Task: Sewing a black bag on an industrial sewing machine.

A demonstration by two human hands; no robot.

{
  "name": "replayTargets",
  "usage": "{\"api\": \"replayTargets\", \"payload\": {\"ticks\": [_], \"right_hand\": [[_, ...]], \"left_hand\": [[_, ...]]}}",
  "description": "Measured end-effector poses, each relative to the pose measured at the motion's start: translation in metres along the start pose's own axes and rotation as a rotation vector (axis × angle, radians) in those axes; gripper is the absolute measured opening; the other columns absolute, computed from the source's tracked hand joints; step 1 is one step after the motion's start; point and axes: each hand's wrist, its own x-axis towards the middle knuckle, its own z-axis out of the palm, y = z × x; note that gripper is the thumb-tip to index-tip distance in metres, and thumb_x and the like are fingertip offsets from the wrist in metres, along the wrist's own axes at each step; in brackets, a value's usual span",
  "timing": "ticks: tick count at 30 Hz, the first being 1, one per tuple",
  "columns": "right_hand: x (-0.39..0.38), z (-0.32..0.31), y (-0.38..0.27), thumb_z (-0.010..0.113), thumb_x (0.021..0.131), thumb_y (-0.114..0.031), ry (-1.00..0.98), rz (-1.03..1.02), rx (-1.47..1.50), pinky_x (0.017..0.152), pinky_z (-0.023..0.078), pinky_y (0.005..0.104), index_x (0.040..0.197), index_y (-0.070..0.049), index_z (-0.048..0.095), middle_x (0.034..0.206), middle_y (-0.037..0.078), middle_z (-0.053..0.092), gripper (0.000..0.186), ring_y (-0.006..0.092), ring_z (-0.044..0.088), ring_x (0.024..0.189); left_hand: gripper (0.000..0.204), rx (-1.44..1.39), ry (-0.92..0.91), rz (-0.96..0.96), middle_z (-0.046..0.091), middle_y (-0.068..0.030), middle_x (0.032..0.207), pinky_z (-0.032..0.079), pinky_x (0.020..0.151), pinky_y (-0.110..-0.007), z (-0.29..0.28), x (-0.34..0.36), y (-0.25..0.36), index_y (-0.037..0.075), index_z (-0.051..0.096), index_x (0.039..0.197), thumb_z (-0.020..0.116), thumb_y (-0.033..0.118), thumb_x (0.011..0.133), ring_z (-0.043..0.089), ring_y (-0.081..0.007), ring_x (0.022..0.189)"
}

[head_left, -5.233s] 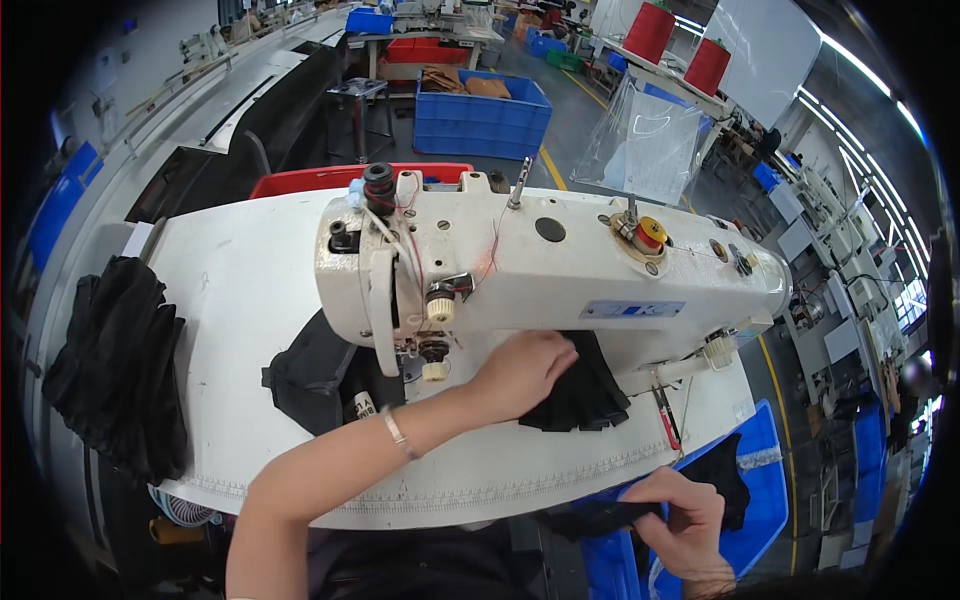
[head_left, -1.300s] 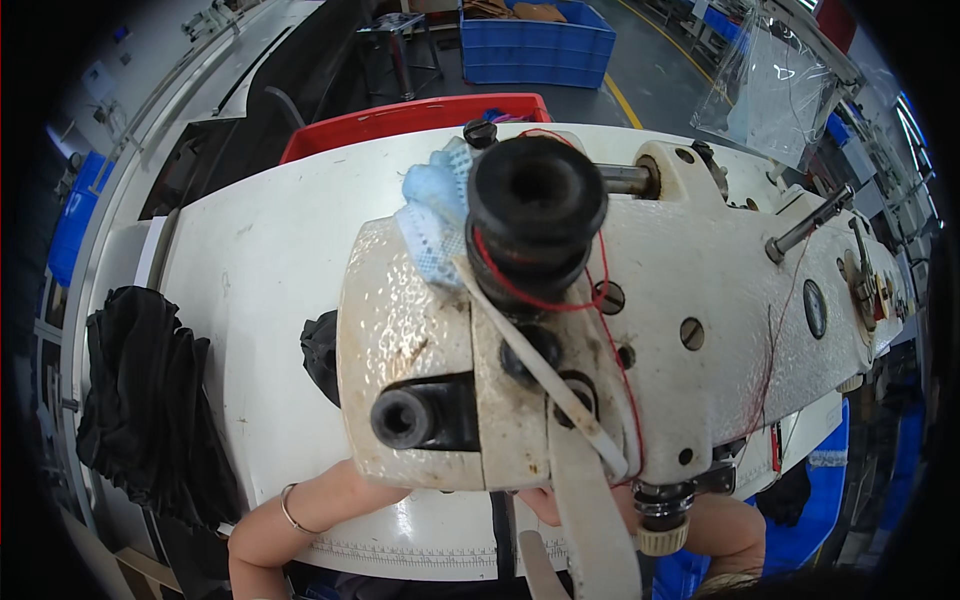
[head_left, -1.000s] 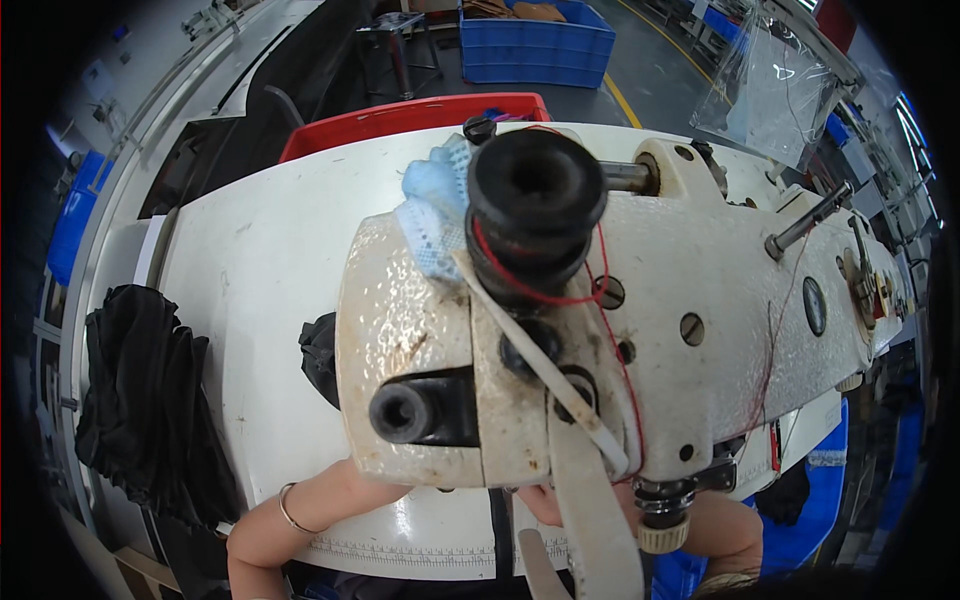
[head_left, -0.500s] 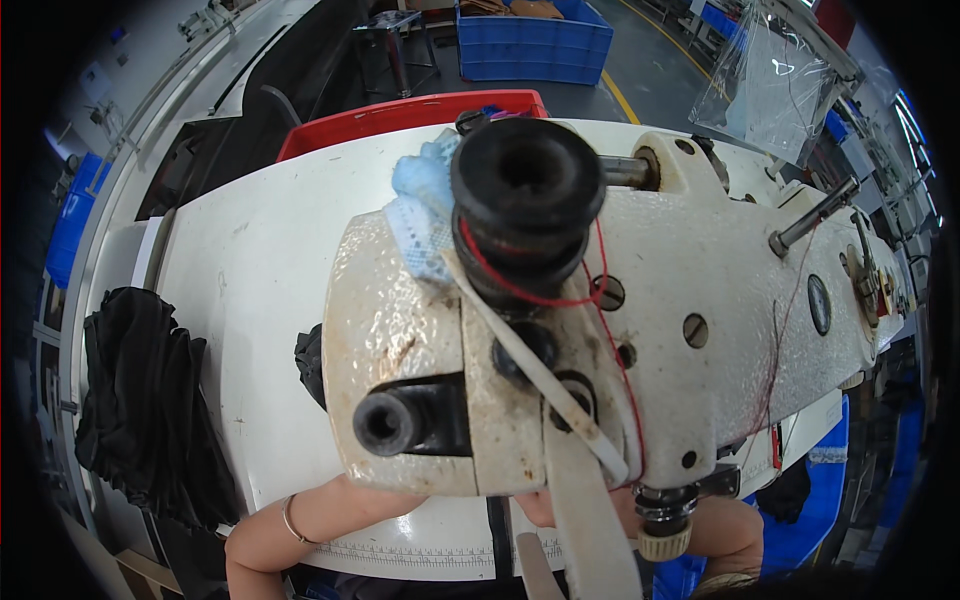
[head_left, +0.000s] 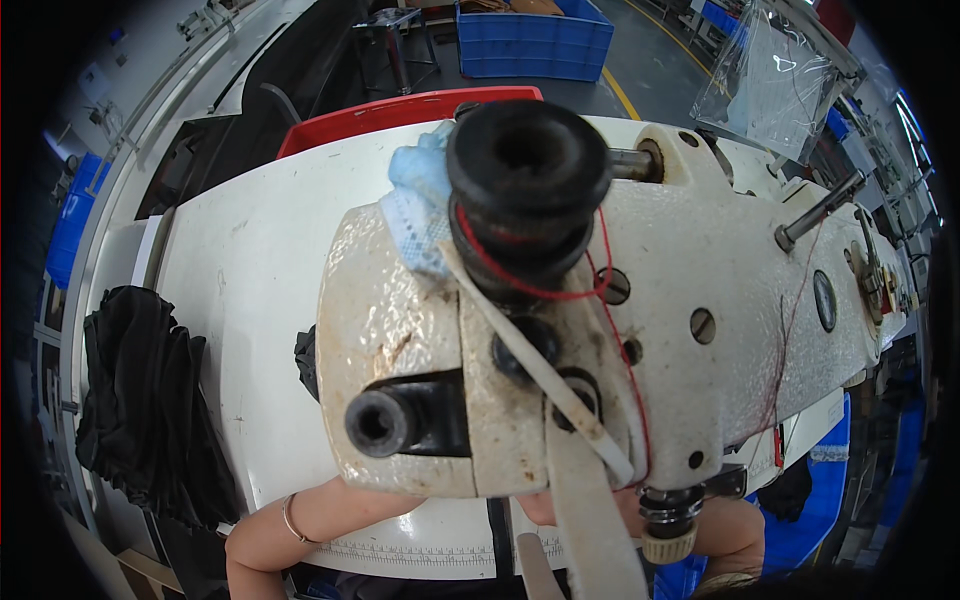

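A white surface (head_left: 260, 420) carries a sewing machine (head_left: 680, 360); a red bin (head_left: 410, 112) and blue crate (head_left: 530, 45) sit beyond. A black strip (head_left: 498, 535) lies between the left hand (head_left: 385, 498) and right hand (head_left: 538, 508); their fingers are hidden, spread and hold impossible to tell.

I see both forearms (head_left: 325, 512) partly behind the sewing machine (head_left: 660, 320), which hides most of my hands (head_left: 538, 509); a black fabric pile (head_left: 145, 400) lies at the tabletop's (head_left: 260, 270) left edge.

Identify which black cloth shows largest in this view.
The layered heap at the left of the table; the piece beside the sewing machine and the bundle at the right-hand blue bin look far smaller.
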Motion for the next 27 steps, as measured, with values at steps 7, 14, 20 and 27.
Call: {"api": "replayTargets", "payload": {"ticks": [7, 14, 20, 27], "right_hand": [[-0.007, -0.005, 0.001, 0.06, 0.064, -0.013, -0.023, 0.012, -0.029, 0.071, 0.049, 0.0457, 0.079, 0.004, 0.064, 0.084, 0.022, 0.06, 0.024, 0.0375, 0.058, 0.084], [0.005, -0.025, 0.005, 0.059, 0.087, -0.014, -0.043, 0.216, -0.007, 0.069, 0.054, 0.0325, 0.111, 0.001, 0.067, 0.102, 0.015, 0.069, 0.029, 0.0218, 0.066, 0.085], [0.004, -0.034, 0.004, 0.059, 0.087, -0.014, -0.174, 0.156, -0.083, 0.071, 0.055, 0.0333, 0.112, -0.001, 0.067, 0.104, 0.015, 0.068, 0.03, 0.022, 0.066, 0.087], [-0.013, -0.004, -0.002, 0.058, 0.087, -0.014, -0.079, 0.225, -0.082, 0.072, 0.055, 0.0336, 0.109, -0.001, 0.067, 0.102, 0.015, 0.068, 0.028, 0.0227, 0.065, 0.087]], "left_hand": [[0.046, 0.039, 0.146, 0.084, 0.062, -0.024, 0.111, 0.05, 0.09, -0.049, -0.004, 0.015, 0.002, -0.006, 0.067, 0.1, 0.065, 0.006, 0.055, 0.058, -0.0411, 0.104], [0.048, 0.035, 0.064, 0.108, 0.062, -0.0241, 0.111, 0.05, 0.09, -0.049, 0.003, 0.008, -0.001, -0.006, 0.067, 0.1, 0.066, 0.005, 0.053, 0.058, -0.0418, 0.105], [0.042, -0.017, 0.118, 0.16, 0.063, -0.0228, 0.107, 0.051, 0.088, -0.049, 0.019, 0.007, -0.005, -0.006, 0.066, 0.099, 0.063, 0.002, 0.058, 0.058, -0.041, 0.102], [0.037, 0.007, 0.115, 0.111, 0.063, -0.0224, 0.104, 0.051, 0.084, -0.048, 0.022, 0.004, 0.005, -0.005, 0.067, 0.098, 0.062, 0.0, 0.062, 0.06, -0.0393, 0.098]]}}
